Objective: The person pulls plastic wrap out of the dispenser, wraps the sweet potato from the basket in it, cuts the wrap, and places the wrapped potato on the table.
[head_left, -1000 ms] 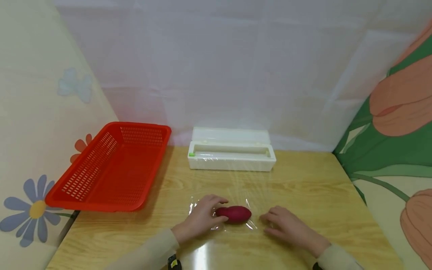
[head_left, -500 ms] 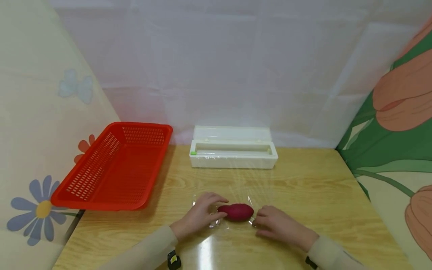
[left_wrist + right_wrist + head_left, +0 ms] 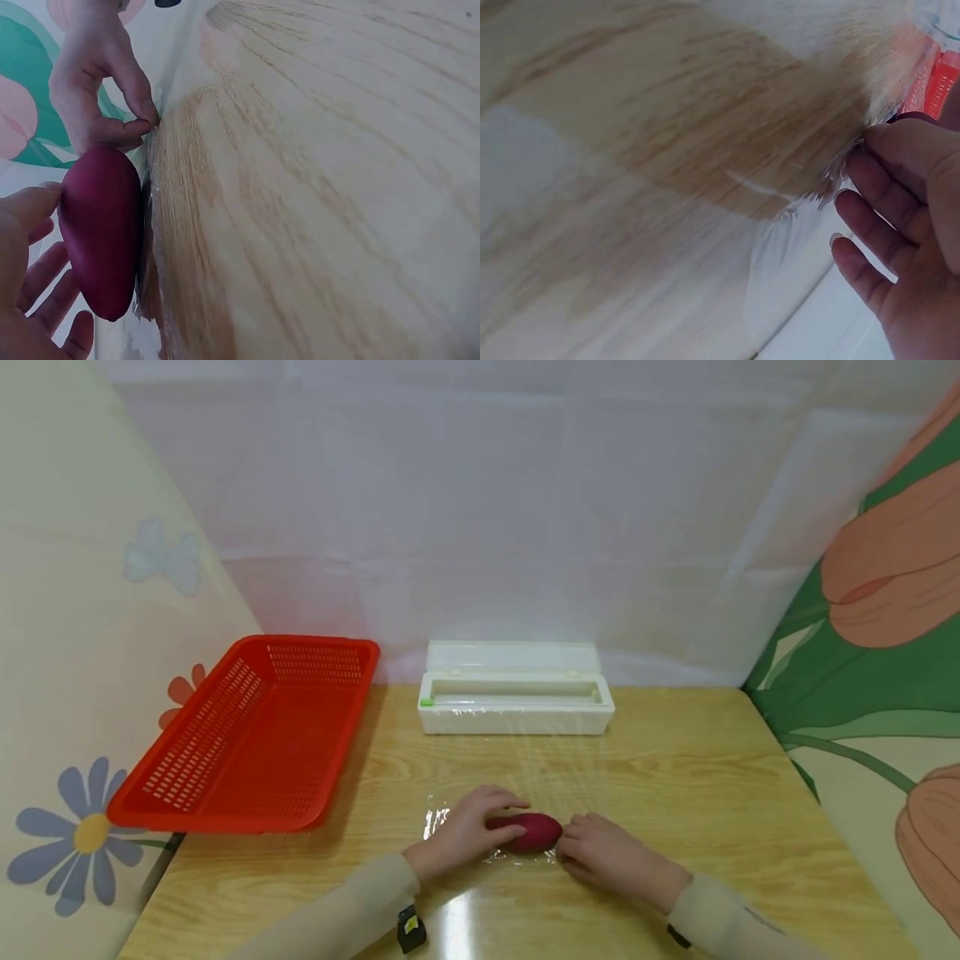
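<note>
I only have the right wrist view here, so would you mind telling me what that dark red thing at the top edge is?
Observer: A purple sweet potato lying on cling film on the table.
Operator: Is the left hand on it?
Observer: Yes, the left hand rests on its left end.
Operator: And my right hand's grip?
Observer: In the left wrist view, the right hand pinches the film edge beside the potato's other end.
Operator: What is the red mesh?
Observer: A red basket, far left.
</note>
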A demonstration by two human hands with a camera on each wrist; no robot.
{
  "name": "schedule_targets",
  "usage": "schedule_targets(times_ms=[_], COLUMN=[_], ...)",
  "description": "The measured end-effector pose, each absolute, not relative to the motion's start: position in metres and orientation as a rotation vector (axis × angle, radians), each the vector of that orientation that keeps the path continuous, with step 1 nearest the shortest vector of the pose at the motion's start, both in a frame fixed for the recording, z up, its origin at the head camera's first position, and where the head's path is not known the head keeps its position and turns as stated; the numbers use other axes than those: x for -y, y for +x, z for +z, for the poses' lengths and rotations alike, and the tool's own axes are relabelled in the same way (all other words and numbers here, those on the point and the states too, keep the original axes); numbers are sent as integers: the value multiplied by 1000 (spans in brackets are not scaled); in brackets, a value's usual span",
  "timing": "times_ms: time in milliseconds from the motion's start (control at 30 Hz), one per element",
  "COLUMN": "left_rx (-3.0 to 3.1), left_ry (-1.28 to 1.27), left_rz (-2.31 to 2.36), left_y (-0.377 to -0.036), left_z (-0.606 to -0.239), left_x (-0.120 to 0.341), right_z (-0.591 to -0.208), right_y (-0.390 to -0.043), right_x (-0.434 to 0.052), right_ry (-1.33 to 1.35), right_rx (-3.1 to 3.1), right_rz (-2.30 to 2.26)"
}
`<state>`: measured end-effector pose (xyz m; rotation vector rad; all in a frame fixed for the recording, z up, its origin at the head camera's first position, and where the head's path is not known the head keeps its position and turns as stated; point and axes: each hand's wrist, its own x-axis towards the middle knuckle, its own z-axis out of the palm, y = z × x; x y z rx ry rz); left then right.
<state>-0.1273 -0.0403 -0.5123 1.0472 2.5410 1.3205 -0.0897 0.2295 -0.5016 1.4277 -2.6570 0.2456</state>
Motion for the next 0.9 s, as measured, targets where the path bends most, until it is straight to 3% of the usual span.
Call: schedule_targets(times_ms=[700, 900], left_rx=[-2676, -2592], left_ry=[1271, 1226], left_rz=[798, 938], left_y=[-120, -124], left_z=[-513, -512], left_x=[32, 37], right_z=[-485, -485], right_y=[-103, -104], right_x=[-232, -232], right_ry=[1282, 1202], right_rx=[2720, 2781], right_rz=[456, 446])
